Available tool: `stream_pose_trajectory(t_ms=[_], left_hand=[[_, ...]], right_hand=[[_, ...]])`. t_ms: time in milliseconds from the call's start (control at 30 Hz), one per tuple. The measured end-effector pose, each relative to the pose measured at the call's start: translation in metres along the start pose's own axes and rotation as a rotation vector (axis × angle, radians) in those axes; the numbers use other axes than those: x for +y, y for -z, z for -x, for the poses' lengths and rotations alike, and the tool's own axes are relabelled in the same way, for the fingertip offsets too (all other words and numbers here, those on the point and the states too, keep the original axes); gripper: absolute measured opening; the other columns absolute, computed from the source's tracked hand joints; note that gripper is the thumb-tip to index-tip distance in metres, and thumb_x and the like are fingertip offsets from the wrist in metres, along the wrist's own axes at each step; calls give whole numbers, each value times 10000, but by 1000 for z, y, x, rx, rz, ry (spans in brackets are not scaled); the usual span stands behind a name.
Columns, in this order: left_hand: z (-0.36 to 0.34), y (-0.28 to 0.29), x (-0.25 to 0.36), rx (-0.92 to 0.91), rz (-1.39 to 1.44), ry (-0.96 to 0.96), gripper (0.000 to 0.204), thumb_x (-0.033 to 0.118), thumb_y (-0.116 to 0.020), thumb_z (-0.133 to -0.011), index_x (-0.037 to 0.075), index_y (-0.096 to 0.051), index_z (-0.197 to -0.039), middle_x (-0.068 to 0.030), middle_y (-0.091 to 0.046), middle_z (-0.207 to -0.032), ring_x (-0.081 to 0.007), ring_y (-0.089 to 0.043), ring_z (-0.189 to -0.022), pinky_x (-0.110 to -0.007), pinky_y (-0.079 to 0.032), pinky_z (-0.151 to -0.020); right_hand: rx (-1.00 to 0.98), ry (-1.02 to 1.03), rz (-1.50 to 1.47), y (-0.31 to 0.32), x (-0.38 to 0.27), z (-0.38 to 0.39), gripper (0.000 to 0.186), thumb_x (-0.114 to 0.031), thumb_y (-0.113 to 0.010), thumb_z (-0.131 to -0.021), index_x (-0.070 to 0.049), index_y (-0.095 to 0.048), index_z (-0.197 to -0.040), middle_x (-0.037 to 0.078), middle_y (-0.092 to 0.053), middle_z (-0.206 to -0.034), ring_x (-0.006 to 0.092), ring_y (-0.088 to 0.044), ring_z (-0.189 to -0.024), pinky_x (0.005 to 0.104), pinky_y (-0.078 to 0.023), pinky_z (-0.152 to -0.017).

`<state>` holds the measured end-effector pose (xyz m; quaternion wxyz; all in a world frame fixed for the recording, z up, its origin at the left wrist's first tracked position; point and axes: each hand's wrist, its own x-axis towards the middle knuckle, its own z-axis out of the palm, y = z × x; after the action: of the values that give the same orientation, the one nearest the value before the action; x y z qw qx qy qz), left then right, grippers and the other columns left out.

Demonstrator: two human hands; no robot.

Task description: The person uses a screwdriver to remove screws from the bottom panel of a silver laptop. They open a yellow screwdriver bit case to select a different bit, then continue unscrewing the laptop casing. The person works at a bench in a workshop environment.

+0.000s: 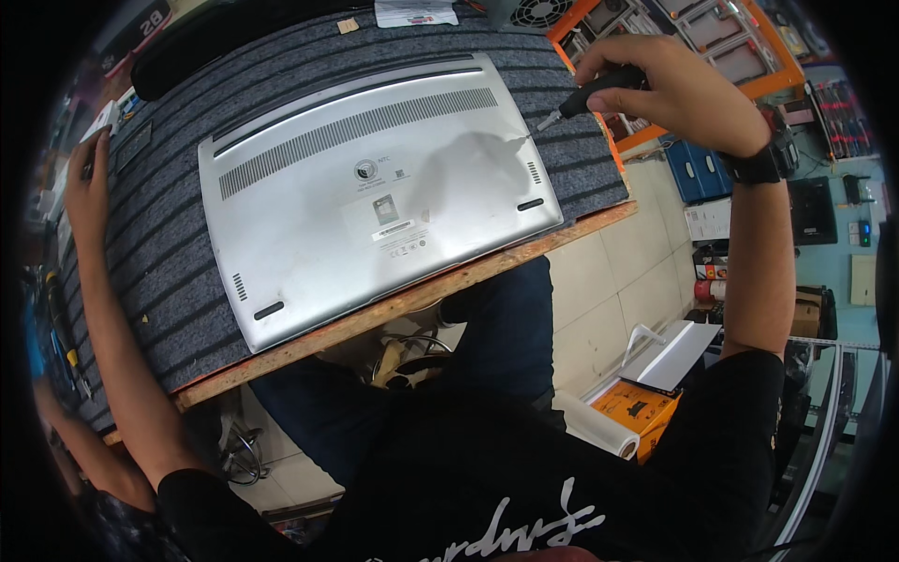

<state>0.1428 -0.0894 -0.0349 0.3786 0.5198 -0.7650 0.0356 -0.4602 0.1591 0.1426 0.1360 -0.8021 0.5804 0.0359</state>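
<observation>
A silver laptop [375, 234] lies bottom-up on the grey, black-striped mat [159, 244], showing vents, two rubber feet and labels. At its upper right, my right hand [637, 98] grips a black-handled tool [599, 94] whose metal tip points down beside the laptop's edge. My left hand [86, 187] is out at the mat's left side, fingers curled on a dark object too small and shadowed to name, near a dark flat rectangular piece [134, 145].
Yellow-handled tools [58, 309] lie at the left, near another person's arm [94, 450]. An orange-framed rack [712, 42] and a fan unit [534, 13] stand at the back right. Below the wooden edge [421, 286] are an orange box [626, 412] and a white roll [585, 421].
</observation>
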Motion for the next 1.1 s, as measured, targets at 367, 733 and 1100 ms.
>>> stream_pose_trajectory(t_ms=[367,733,1100], left_hand=[[23,7,173,-108,362,-237,207,221,-690,-987,66,-749,-1111,-51,-716,-1042,-165,-662,-993,-303,-502,-878],[50,22,215,-230,1166,57,263,221,-730,-973,11,-733,-1132,-105,-756,-1039,-149,-721,-918,-239,-522,-726],[40,31,193,-136,967,61,193,218,-741,-960,57,-744,-1067,-47,-755,-935,-125,-717,-870,-233,-527,-714]], right_hand=[[242,146,-44,32,-28,-12,335,-176,-766,-929,-43,-674,-1222,61,-712,-1143,151,-683,-1022,281,-544,-916],[446,331,-505,3,-136,-118,316,-195,-781,-920,-52,-702,-1191,17,-691,-1082,67,-631,-917,218,-499,-785],[448,354,-497,3,-155,-143,305,-182,-761,-939,-60,-699,-1212,20,-710,-1044,69,-639,-941,206,-484,-806]])
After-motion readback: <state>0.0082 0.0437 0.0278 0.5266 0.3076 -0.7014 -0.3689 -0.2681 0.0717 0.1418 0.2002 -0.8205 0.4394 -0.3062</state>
